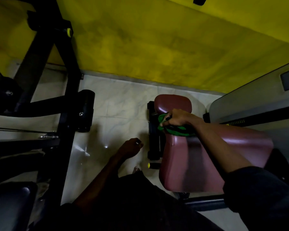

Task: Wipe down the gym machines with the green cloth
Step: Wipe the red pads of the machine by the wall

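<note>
Your right hand [177,119] is gripping the green cloth [175,131] on the maroon pad [198,157]. Your left hand [132,147] is hanging loosely curled beside its black frame [152,140].

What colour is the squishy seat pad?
Maroon, a dark reddish brown. The seat pad shows best in the head view.

head-worn view looks steeply down, close above the maroon seat [190,164].

Bunched green cloth [175,129] lies seemingly pressed against the maroon padded seat [198,157].
</note>
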A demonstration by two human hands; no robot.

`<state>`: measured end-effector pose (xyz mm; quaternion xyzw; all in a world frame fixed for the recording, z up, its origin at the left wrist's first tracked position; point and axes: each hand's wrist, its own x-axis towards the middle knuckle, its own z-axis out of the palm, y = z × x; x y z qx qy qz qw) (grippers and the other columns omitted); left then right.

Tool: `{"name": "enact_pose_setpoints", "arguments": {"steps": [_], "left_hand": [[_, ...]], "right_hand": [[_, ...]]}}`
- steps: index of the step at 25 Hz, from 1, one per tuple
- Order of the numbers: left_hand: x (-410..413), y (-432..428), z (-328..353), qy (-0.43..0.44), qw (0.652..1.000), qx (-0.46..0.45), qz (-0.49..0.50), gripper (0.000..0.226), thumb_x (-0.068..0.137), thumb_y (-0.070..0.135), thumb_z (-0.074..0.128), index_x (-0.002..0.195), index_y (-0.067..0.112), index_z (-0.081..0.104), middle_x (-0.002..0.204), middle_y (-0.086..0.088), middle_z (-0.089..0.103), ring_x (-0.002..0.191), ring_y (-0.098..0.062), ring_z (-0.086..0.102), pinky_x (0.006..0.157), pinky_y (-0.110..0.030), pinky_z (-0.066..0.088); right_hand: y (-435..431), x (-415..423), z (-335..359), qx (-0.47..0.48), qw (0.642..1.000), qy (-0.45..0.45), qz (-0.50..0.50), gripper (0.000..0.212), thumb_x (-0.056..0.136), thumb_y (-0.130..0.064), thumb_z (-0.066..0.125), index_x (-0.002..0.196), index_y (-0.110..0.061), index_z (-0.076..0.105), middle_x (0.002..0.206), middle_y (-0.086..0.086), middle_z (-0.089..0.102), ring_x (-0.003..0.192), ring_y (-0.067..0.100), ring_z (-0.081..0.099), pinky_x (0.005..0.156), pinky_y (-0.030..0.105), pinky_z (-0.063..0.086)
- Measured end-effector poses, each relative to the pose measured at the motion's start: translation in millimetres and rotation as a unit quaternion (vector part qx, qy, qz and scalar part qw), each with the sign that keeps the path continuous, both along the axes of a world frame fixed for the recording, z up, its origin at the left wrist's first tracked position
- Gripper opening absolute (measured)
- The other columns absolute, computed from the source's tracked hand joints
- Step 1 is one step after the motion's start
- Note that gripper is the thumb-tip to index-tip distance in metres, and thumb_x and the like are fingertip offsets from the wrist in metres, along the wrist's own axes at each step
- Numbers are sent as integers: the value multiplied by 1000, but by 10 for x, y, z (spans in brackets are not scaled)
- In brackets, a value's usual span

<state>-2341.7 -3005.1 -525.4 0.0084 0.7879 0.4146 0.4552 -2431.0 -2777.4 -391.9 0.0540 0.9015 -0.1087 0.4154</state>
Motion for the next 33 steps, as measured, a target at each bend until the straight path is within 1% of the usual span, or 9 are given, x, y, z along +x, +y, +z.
{"name": "enact_pose_setpoints", "arguments": {"steps": [7,10,16,20,22,24,27,30,33], "left_hand": [[123,516,535,-4,970,224,95,50,100,32,57,147,25,43,132,15,51,124,-8,53,96,-15,43],[198,675,469,1,967,226,121,62,93,49,60,150,31,40,146,9,50,128,-8,53,105,-29,46],[83,834,623,22,960,200,195,30,98,41,56,127,46,49,113,30,56,103,24,50,85,-4,41],[-141,931,709,29,966,186,177,36,100,38,54,135,28,54,123,21,55,117,2,52,93,-15,38],[-236,962,725,31,973,174,151,38,102,29,53,139,19,53,123,16,51,118,-1,47,84,-2,35],[-341,945,706,19,979,161,121,38,102,23,51,140,15,52,123,13,50,119,-5,47,75,5,33],[-546,940,619,-2,986,154,56,40,103,23,50,142,15,49,126,9,51,125,-10,48,82,-4,33],[-724,959,590,-38,988,150,-9,42,103,28,51,143,17,47,127,9,51,118,-6,46,77,-2,36],[-842,1020,506,-21,988,137,-75,61,93,54,58,143,21,48,139,5,53,123,-9,50,101,-22,41]], "right_hand": [[267,-211,-220,26,997,-41,-58,34,78,-53,74,84,-21,78,81,0,74,73,20,68,64,33,54],[365,-177,-222,24,997,-51,-57,29,79,-52,68,88,-26,77,91,-1,74,85,19,69,81,40,59],[398,-221,-182,-17,992,-86,-96,32,87,-49,64,99,-21,73,101,6,73,84,21,71,69,33,56],[529,-146,82,4,984,-96,-148,43,104,-30,50,137,-3,54,134,16,59,121,33,59,93,37,48],[664,-83,98,-10,977,-125,-174,37,99,-34,57,125,-9,66,111,10,71,99,26,69,75,33,55],[745,-78,-1,-24,975,-117,-189,31,92,-43,61,110,-19,69,105,5,72,91,21,69,81,36,57],[789,-20,-134,4,992,-66,-106,53,86,-63,55,128,-30,61,133,3,61,114,26,59,96,40,48],[935,12,-172,12,995,-75,-57,49,97,-56,46,137,-29,56,142,4,54,122,29,56,102,41,45],[1210,58,-163,50,987,-74,-132,57,86,-64,43,123,-26,63,135,8,60,113,31,61,100,45,49]]}}
